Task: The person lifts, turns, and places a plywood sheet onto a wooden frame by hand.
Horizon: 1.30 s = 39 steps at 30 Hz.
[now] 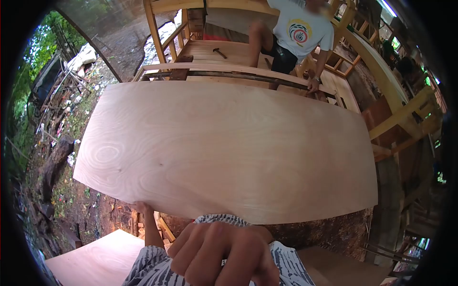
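A large pale plywood sheet [229, 148] with swirling grain spans the middle of the head view. My left hand [142, 208] grips its near edge toward the left corner; part of the hand is hidden by the sheet. Close to the camera, my right hand [219, 252] is raised in front of my chest, apart from the sheet. Its fingers are curled closed, and whatever they may hold is hidden. Beyond the far edge lies a wooden frame [200, 67], touched at its right end by another person's hand [313, 86].
Another person in a white shirt [301, 33] sits behind the frame. A hammer [220, 53] lies on boards there. Wooden posts [153, 31] and beams stand around. A second plywood piece [98, 262] lies at lower left. Littered ground and a log [56, 162] are on the left.
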{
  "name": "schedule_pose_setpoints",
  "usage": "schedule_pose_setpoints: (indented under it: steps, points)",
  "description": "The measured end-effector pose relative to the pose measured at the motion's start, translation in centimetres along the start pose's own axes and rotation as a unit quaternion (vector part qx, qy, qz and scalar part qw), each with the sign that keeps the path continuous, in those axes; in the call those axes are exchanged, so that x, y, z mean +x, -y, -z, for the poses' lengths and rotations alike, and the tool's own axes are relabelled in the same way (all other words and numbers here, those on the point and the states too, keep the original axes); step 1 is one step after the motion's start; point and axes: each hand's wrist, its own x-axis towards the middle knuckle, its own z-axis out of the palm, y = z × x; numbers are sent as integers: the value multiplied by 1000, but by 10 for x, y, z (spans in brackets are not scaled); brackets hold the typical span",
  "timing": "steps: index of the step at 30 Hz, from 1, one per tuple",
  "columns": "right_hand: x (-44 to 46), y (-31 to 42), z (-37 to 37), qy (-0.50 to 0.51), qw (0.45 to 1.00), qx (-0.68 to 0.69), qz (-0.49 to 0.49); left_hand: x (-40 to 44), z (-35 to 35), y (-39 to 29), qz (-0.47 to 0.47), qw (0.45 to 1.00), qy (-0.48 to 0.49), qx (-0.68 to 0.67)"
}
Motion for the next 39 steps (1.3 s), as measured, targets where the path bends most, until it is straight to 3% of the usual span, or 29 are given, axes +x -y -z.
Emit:
schedule_pose_setpoints:
  steps: [9, 11, 12, 14, 17, 19, 21, 23, 25, 26, 28, 32, 34, 36, 39]
  points:
    - [-18, 23, 10, -96, 992, -84, -2, -1, 3, -1, 6, 1000, -5, -6]
    - [-35, 29, 27, -109, 978, -177, -10, -1, 4, -2, 6, 1000, -8, -7]
    - [-51, 34, 34, -161, 946, -276, -57, -5, 4, -7, 7, 1000, -9, -5]
    - [-84, 50, 56, -245, 827, -475, -174, -4, 3, -3, 10, 1000, -9, -5]
    - [-167, 56, 105, -365, 571, -654, -336, -9, 7, -5, 12, 1000, -13, 1]
    - [-277, 73, 135, -308, 422, -768, -371, -12, 8, -7, 11, 1000, -22, 2]
    - [-395, 96, 142, -353, 344, -742, -455, -6, 5, -3, 9, 1000, -28, 3]
    - [-435, 112, 110, -394, 284, -755, -440, -2, 3, 3, 12, 999, -35, 2]
    - [-469, 124, 79, -441, 188, -775, -411, -2, 3, 7, 8, 999, -45, -5]
    - [-475, 125, 68, -438, 188, -773, -418, -2, 3, 7, -4, 999, -45, -14]
    - [-487, 128, 48, -539, 13, -761, -361, 6, -1, 18, -13, 998, -58, 8]
    - [-508, 140, 46, -536, 18, -781, -319, 12, 3, 21, -2, 998, -45, 37]
    - [-484, 130, 72, -740, 279, -591, -158, 10, 5, 17, -8, 998, -44, 32]
    - [-382, 114, 80, -719, 421, -517, -199, 6, 4, 13, -9, 997, -52, 60]
    - [-226, 69, 82, -575, 636, -474, -202, 7, 8, 6, -4, 997, -40, 63]
